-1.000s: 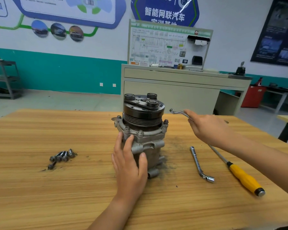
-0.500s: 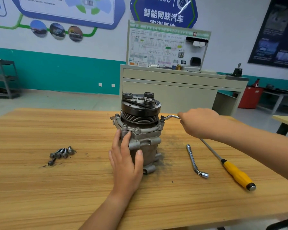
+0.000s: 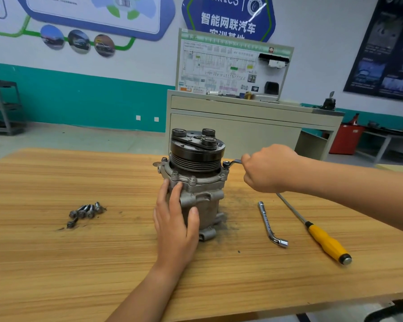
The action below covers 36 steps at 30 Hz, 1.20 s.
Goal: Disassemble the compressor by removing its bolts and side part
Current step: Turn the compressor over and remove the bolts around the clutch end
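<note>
A grey metal compressor (image 3: 203, 201) with a black pulley on top stands upright in the middle of the wooden table (image 3: 79, 263). My left hand (image 3: 175, 226) wraps around the front of its body, thumb on the right side. My right hand (image 3: 268, 169) grips a small ring wrench (image 3: 230, 162), whose ring end sits on a bolt at the right of the compressor's flange. More bolts show around the flange (image 3: 192, 180). Several loose bolts (image 3: 85, 212) lie in a cluster to the left on the table.
An L-shaped socket wrench (image 3: 269, 225) lies right of the compressor. Beside it lies a long screwdriver with a yellow handle (image 3: 323, 240). Dark grime marks the table by the compressor's base. A beige cabinet (image 3: 242, 126) with a display board stands behind the table.
My right hand brought the ring wrench from the air down and left onto the flange bolt at the compressor's right. My left hand stayed on the compressor's body.
</note>
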Each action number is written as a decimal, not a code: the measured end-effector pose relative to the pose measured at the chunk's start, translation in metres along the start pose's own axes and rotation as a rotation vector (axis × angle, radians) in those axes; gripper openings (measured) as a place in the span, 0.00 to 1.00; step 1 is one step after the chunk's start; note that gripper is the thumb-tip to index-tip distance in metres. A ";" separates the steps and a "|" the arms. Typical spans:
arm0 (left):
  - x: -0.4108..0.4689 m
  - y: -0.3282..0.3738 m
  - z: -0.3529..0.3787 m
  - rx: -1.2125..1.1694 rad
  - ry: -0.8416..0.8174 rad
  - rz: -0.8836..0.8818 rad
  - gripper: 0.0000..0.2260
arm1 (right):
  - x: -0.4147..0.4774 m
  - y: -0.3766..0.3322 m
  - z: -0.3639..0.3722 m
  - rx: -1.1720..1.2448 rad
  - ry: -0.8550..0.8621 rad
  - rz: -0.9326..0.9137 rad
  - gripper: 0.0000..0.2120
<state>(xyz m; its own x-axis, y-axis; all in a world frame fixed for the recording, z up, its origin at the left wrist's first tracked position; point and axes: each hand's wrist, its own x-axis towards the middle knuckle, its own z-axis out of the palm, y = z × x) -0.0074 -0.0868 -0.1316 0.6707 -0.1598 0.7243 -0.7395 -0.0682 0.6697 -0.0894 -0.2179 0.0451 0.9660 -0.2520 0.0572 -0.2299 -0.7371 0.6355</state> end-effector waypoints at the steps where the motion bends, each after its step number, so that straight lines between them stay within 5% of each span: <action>1: 0.000 0.000 0.000 0.002 0.001 0.000 0.22 | 0.000 -0.002 -0.002 -0.002 -0.007 -0.004 0.14; 8: 0.001 0.002 -0.002 -0.010 -0.005 -0.009 0.24 | 0.003 -0.003 -0.004 0.076 -0.054 0.005 0.16; 15: 0.000 0.003 -0.005 0.010 -0.026 0.001 0.24 | 0.002 0.002 -0.007 -0.119 0.027 -0.058 0.08; 28: -0.001 0.003 -0.009 0.010 -0.027 -0.078 0.33 | 0.006 -0.005 -0.012 0.053 -0.110 0.080 0.11; 36: 0.001 0.003 -0.009 0.016 -0.024 -0.095 0.30 | 0.004 -0.009 -0.015 -0.009 -0.096 0.078 0.13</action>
<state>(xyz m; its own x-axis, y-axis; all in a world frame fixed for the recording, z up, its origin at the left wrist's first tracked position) -0.0086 -0.0783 -0.1275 0.7364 -0.1755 0.6534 -0.6736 -0.0999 0.7323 -0.0818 -0.2035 0.0511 0.9295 -0.3672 0.0332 -0.3023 -0.7073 0.6390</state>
